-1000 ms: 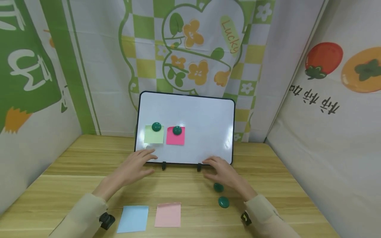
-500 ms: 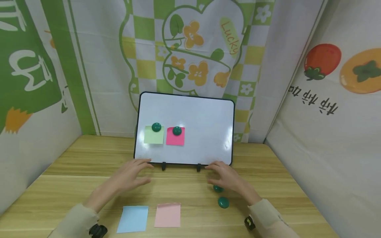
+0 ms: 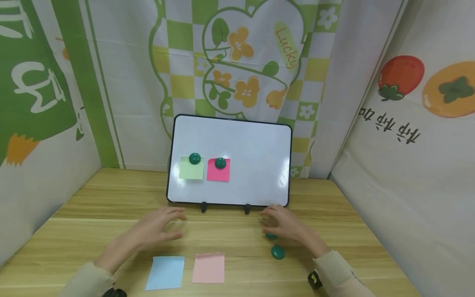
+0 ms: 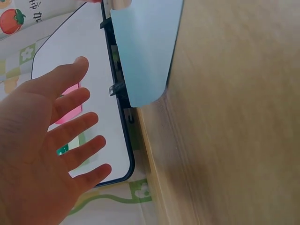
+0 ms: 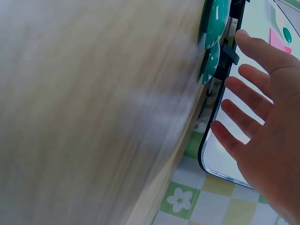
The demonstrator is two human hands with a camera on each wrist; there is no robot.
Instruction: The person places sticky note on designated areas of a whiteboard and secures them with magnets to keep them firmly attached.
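My left hand (image 3: 157, 227) hovers over the table left of centre, its fingers spread and nothing in them; the left wrist view shows the loose palm (image 4: 42, 136). Just in front of the whiteboard's lower right corner, my right hand (image 3: 287, 225) is also bare, fingers apart. It partly hides one green round magnet (image 3: 271, 236); a second green magnet (image 3: 277, 252) lies nearer. On the whiteboard (image 3: 259, 161), green magnets hold a light green sticky note (image 3: 191, 171) and a hot pink sticky note (image 3: 219, 173). A blue sticky note (image 3: 165, 273) and a pale pink sticky note (image 3: 208, 269) lie on the table.
Two small black stand feet (image 3: 203, 207) support the whiteboard, which leans back near the rear of the wooden table (image 3: 230, 231). Behind it hangs a printed green and white curtain (image 3: 182, 62). Printed fabric walls (image 3: 412, 185) close off both sides.
Both hands have drawn back from the whiteboard's lower edge towards the person and moved farther apart. The notes and magnets have stayed where they were.
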